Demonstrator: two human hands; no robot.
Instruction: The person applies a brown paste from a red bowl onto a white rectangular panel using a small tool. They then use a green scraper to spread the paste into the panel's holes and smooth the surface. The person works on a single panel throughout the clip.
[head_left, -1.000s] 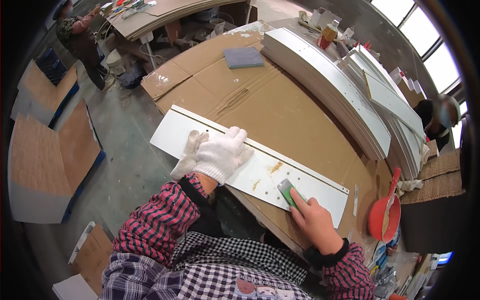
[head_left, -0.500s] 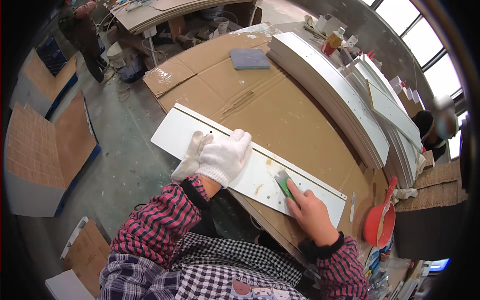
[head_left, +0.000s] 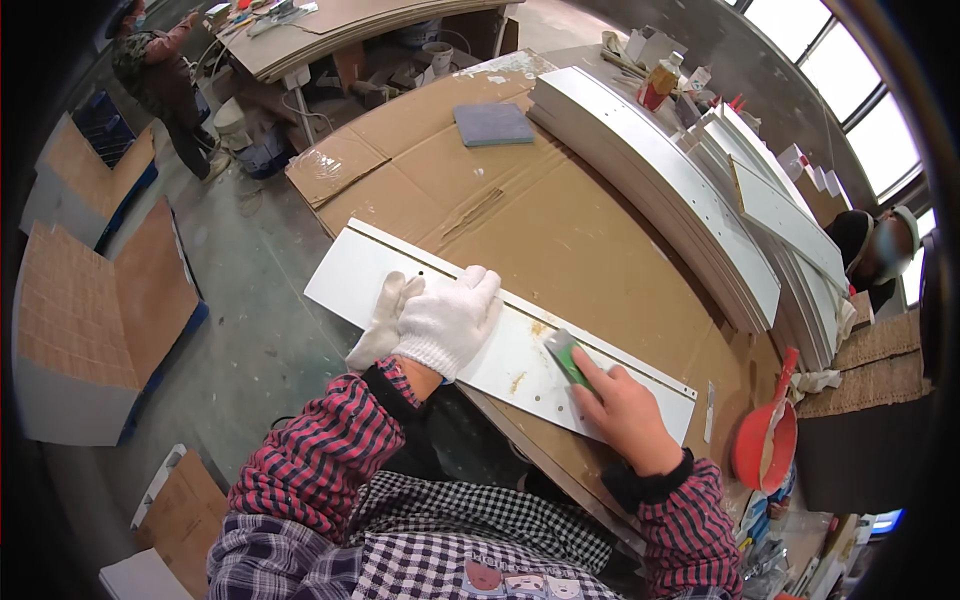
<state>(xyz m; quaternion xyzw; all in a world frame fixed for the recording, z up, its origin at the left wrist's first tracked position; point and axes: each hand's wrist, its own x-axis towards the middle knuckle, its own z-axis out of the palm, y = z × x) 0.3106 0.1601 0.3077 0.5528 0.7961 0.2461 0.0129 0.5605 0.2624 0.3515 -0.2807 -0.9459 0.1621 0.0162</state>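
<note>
A long white board [head_left: 500, 335] with a groove along its far edge and small holes lies slantwise over the table's near edge. My left hand [head_left: 445, 320], in a white knitted glove, is closed over the board and bears down on its left half. Beside that palm bunches crumpled white fabric [head_left: 378, 325], perhaps a second glove. Bare, my right hand [head_left: 630, 415] grips a scraper [head_left: 566, 358] with a green handle and a flat metal blade. The blade rests at the board's face, close to a tan filler smear [head_left: 540, 328]; another smear [head_left: 517, 382] is nearer me.
Cardboard [head_left: 560, 240] covers the table. Stacked white boards [head_left: 655, 200] fill its right side, a grey pad [head_left: 494, 125] lies at the far end. At right are a red long-handled scoop [head_left: 765, 445] and a thin blade [head_left: 710, 412]. Two people [head_left: 165, 85] [head_left: 880, 250] are farther off.
The scraper has shifted slightly up and left on the board, its blade turned a little. My left hand stays in place on the board. The whole view has moved slightly.
</note>
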